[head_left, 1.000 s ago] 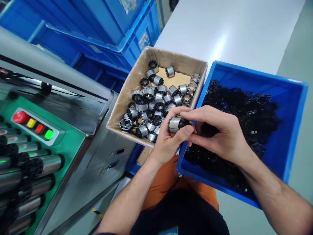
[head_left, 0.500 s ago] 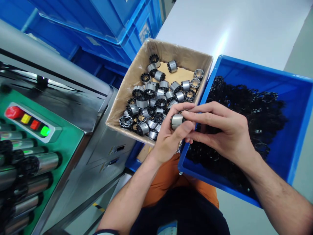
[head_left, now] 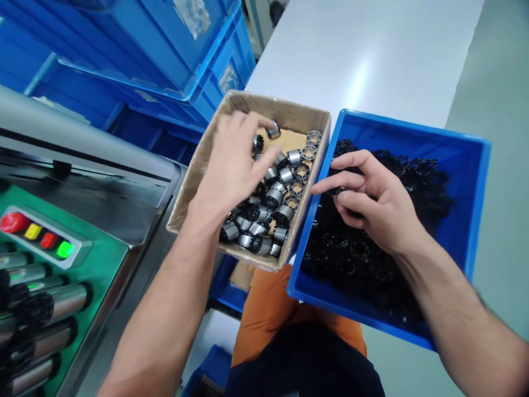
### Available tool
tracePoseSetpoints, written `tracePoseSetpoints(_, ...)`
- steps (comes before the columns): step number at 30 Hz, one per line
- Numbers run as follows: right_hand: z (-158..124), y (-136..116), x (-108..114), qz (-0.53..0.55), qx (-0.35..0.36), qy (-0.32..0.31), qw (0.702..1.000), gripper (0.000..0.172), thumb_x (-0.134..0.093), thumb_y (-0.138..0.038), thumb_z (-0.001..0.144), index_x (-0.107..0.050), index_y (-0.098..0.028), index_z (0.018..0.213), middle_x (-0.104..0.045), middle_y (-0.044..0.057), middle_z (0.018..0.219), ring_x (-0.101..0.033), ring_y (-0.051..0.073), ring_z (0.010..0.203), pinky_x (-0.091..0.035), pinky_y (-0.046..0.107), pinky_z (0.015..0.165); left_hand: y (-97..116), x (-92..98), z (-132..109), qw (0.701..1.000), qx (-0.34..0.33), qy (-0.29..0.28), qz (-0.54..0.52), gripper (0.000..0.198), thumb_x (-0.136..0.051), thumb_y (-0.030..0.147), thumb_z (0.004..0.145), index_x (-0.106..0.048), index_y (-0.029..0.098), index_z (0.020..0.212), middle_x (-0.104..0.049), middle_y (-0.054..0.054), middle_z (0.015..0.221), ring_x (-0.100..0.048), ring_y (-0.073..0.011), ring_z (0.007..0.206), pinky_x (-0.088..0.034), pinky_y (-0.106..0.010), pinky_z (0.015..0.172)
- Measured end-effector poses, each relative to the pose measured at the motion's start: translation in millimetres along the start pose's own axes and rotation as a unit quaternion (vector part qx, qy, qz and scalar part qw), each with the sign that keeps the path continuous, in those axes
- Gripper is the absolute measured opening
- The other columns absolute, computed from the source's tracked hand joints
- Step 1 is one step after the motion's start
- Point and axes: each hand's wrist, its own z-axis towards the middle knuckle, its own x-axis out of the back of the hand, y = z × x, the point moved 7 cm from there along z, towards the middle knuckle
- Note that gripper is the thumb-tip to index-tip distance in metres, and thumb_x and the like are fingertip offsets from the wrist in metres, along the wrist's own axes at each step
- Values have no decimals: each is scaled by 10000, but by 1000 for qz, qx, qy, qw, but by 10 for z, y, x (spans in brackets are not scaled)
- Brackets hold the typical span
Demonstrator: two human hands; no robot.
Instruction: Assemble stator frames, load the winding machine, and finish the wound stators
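Observation:
My left hand (head_left: 235, 162) is over the cardboard box (head_left: 312, 110), its thumb apart from the fingers; the hand is slightly blurred and I see nothing held in it. Under and beside it lie several metal cores (head_left: 285, 175), short silvery cylinders with black toothed ends. Above the blue bin (head_left: 463, 143) is my right hand (head_left: 372, 201), index and middle fingers extended, thumb bent in against the curled lower fingers. A small dark bit shows at that pinch, too little to name. Below it the bin holds a heap of black ring-shaped parts (head_left: 355, 248).
At left a machine has a green panel (head_left: 107, 248) with coloured buttons (head_left: 48, 240) and rows of metal rollers (head_left: 61, 303). Large blue crates (head_left: 157, 49) are stacked at the back left. A white table (head_left: 314, 60) extends behind the box and bin.
My hands were together around one metal core; now they are apart. My left hand has moved left over the cardboard box without the core visible in it; my right hand remains above the blue bin.

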Motion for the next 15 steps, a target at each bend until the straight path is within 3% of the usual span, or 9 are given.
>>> tracePoseSetpoints(1,0,-14,14,19,-9,5,1000,458,-918,-260,875,-690,-317,1268,-952,-7,1123,-506,95,546,-307,235,438,115,-177,-111,996,2,-56,-73,467,-960,633,1045,-814,247,1262,-814,-100,1374,-683,-367,1421,-563,-564,1317)
tracePoseSetpoints(3,-9,-45,37,43,-15,16,999,468,-925,-302,844,-679,-330,1242,-948,-3,1138,-568,126,605,-308,228,444,335,-553,-403,959,34,-165,-229,471,-946,619,1073,-803,231,1300,-859,-99,1284,-835,-306,1215,-687,-467,1112)
tracePoseSetpoints(4,-17,-57,37,48,-13,18,999,466,-923,-314,841,-680,-334,1239,-947,4,1160,-607,143,649,-321,227,452,415,-685,-535,938,55,-179,-291,473,-975,594,1060,-792,229,1299,-875,-93,1244,-874,-282,1138,-714,-431,1046)
tracePoseSetpoints(6,-36,-65,21,47,-6,15,999,437,-913,-323,867,-700,-339,1248,-940,12,1233,-647,162,713,-365,238,471,475,-826,-711,915,90,-144,-367,466,-1052,519,1003,-782,226,1246,-899,-76,1192,-910,-250,1053,-744,-381,993)
tracePoseSetpoints(8,-46,-66,-10,24,11,4,1000,385,-909,-323,920,-750,-340,1270,-917,20,1314,-660,162,753,-437,262,506,445,-839,-788,914,109,-83,-382,445,-1102,459,950,-790,218,1155,-913,-61,1131,-921,-232,1010,-759,-345,971)
tracePoseSetpoints(11,-29,-98,-12,-35,66,9,997,324,-947,-321,980,-844,-309,1287,-880,40,1368,-713,155,850,-559,297,631,392,-731,-802,927,117,-38,-353,438,-1135,430,900,-808,211,1091,-908,-44,1010,-924,-226,939,-750,-302,889)
tracePoseSetpoints(13,-6,-132,14,-59,101,23,993,273,-1003,-344,981,-897,-269,1221,-882,36,1243,-723,146,879,-581,296,703,396,-609,-779,936,115,-24,-330,437,-1132,430,901,-802,209,1082,-900,-37,961,-920,-219,902,-737,-289,863)
tracePoseSetpoints(15,22,-136,30,-51,102,16,993,273,-1058,-429,966,-915,-239,1101,-856,12,1023,-682,131,802,-546,286,675,433,-508,-720,944,105,-34,-310,450,-1134,444,896,-793,205,1068,-900,-43,957,-915,-221,891,-733,-298,865)
